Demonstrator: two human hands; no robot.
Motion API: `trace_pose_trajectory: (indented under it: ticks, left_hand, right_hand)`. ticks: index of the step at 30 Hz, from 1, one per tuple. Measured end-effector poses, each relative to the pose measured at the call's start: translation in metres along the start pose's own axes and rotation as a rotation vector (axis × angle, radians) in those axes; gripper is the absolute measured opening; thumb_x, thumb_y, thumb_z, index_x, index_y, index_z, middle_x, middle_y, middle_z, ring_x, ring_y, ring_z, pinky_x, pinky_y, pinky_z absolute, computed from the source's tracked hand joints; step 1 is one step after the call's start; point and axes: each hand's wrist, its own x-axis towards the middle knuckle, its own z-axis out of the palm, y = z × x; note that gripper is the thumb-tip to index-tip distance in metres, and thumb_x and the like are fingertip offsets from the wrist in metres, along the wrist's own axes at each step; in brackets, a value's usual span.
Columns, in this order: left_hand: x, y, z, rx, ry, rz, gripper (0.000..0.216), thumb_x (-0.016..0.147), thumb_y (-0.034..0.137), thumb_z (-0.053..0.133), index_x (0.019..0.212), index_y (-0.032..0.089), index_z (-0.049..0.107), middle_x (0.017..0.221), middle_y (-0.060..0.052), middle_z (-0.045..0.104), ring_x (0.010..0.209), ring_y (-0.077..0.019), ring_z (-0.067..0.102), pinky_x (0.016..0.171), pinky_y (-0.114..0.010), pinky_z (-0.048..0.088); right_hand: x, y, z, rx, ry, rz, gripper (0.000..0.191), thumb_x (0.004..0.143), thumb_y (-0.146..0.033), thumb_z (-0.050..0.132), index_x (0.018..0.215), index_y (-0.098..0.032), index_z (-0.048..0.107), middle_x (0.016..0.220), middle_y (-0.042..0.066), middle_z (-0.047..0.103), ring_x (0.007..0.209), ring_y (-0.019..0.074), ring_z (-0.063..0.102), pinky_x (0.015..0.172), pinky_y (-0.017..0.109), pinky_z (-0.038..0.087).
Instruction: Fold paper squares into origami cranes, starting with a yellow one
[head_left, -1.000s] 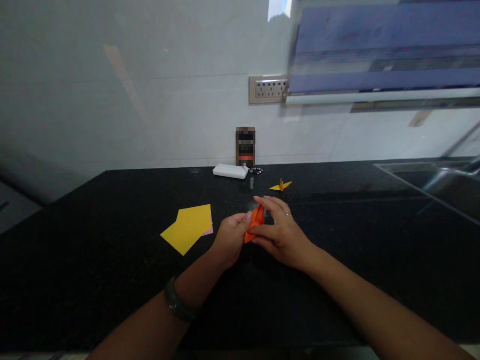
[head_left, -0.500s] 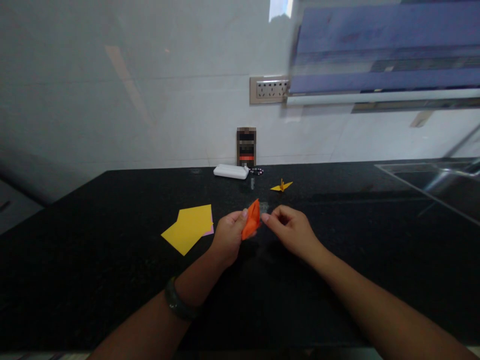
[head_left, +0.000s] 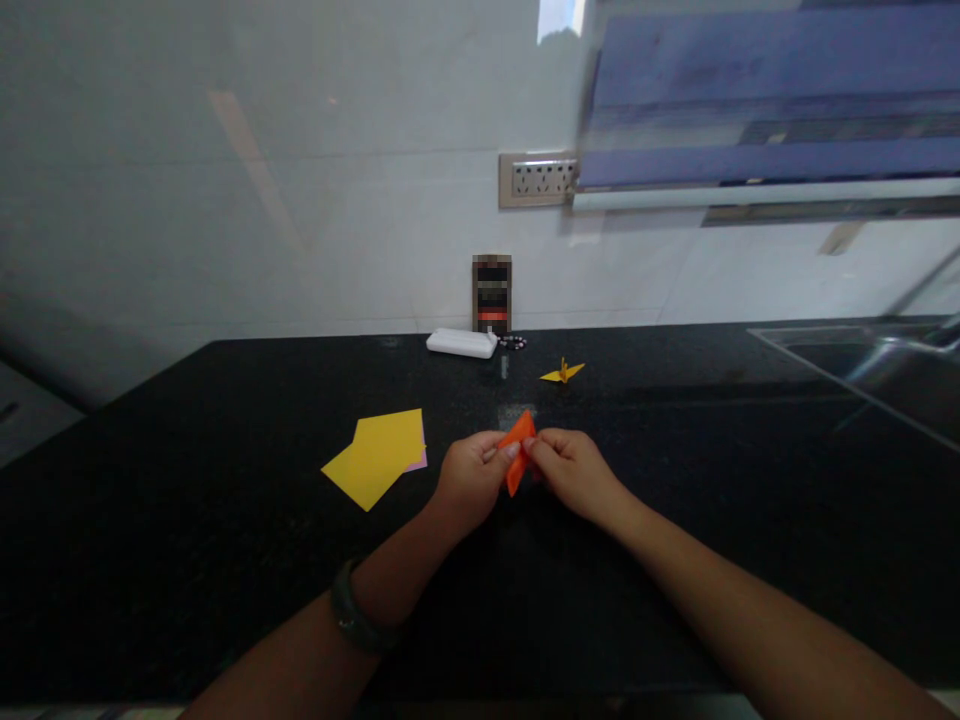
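A folded piece of orange origami paper (head_left: 517, 432) is held up above the dark countertop, between my two hands. My left hand (head_left: 472, 478) grips its left side, with the thumb laid across the front. On the other side, my right hand (head_left: 568, 468) pinches the paper's right edge between thumb and fingers. Parts of the paper are covered by both thumbs. Behind my right hand stands a yellow paper crane (head_left: 562, 372). To the left of my left hand lie yellow paper sheets (head_left: 379, 455), with a pink one peeking out beneath.
At the back, a white rectangular device (head_left: 461, 343) with a beaded strap (head_left: 513, 342) lies before a phone-like object (head_left: 492, 292), blurred out, leaning on the wall. A sink (head_left: 885, 375) is set into the counter (head_left: 225, 590) at the right. A socket panel (head_left: 538, 180) is on the wall.
My right hand has come left and taken hold of the orange paper's right edge. My left hand has shifted slightly right with the paper, which is now turned differently.
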Motion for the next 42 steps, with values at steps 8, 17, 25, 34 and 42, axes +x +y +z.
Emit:
trace_pose_trajectory:
  ticks: [8, 17, 25, 34, 42]
  left_hand:
    - [0.0017, 0.0009, -0.0032, -0.210, 0.023, -0.085, 0.022, 0.068, 0.032, 0.061, 0.075, 0.011, 0.062, 0.060, -0.002, 0.063, 0.054, -0.0118, 0.057, 0.054, -0.022, 0.043]
    - [0.0000, 0.0010, -0.0046, -0.371, -0.075, -0.112, 0.027, 0.067, 0.036, 0.062, 0.075, 0.010, 0.066, 0.067, -0.006, 0.065, 0.063, -0.0143, 0.059, 0.064, -0.028, 0.046]
    - [-0.0008, -0.0015, -0.0040, -0.359, -0.097, -0.125, 0.028, 0.069, 0.035, 0.062, 0.082, 0.011, 0.067, 0.074, -0.007, 0.065, 0.067, -0.0149, 0.059, 0.067, -0.029, 0.046]
    - [-0.0009, -0.0005, -0.0036, -0.311, -0.096, -0.109, 0.026, 0.067, 0.034, 0.063, 0.077, 0.010, 0.067, 0.069, -0.006, 0.065, 0.065, -0.0145, 0.058, 0.067, -0.030, 0.048]
    - [0.0001, 0.0025, -0.0070, 0.076, -0.001, 0.057, 0.028, 0.066, 0.040, 0.061, 0.060, 0.013, 0.065, 0.062, -0.002, 0.056, 0.054, -0.0097, 0.050, 0.050, -0.021, 0.041]
  right_hand:
    - [-0.0005, -0.0095, 0.0005, 0.358, -0.091, 0.120, 0.024, 0.076, -0.037, 0.048, 0.064, -0.017, 0.047, 0.056, -0.003, 0.049, 0.043, 0.0062, 0.044, 0.041, 0.018, 0.037]
    - [-0.0002, -0.0057, 0.0028, 0.499, -0.088, 0.203, 0.028, 0.071, -0.042, 0.057, 0.069, -0.016, 0.046, 0.055, -0.004, 0.050, 0.042, 0.0048, 0.044, 0.037, 0.016, 0.036]
    - [0.0003, -0.0052, 0.0023, 0.460, -0.075, 0.156, 0.025, 0.072, -0.040, 0.056, 0.074, -0.015, 0.051, 0.059, -0.003, 0.050, 0.048, 0.0069, 0.048, 0.041, 0.017, 0.039]
    - [0.0016, -0.0026, 0.0012, 0.385, -0.088, 0.136, 0.026, 0.073, -0.039, 0.055, 0.065, -0.015, 0.049, 0.055, -0.003, 0.051, 0.044, 0.0062, 0.046, 0.041, 0.018, 0.036]
    - [0.0027, -0.0024, -0.0053, 0.403, -0.109, 0.117, 0.029, 0.071, -0.041, 0.057, 0.061, -0.015, 0.048, 0.052, -0.004, 0.049, 0.042, 0.0051, 0.043, 0.041, 0.018, 0.034]
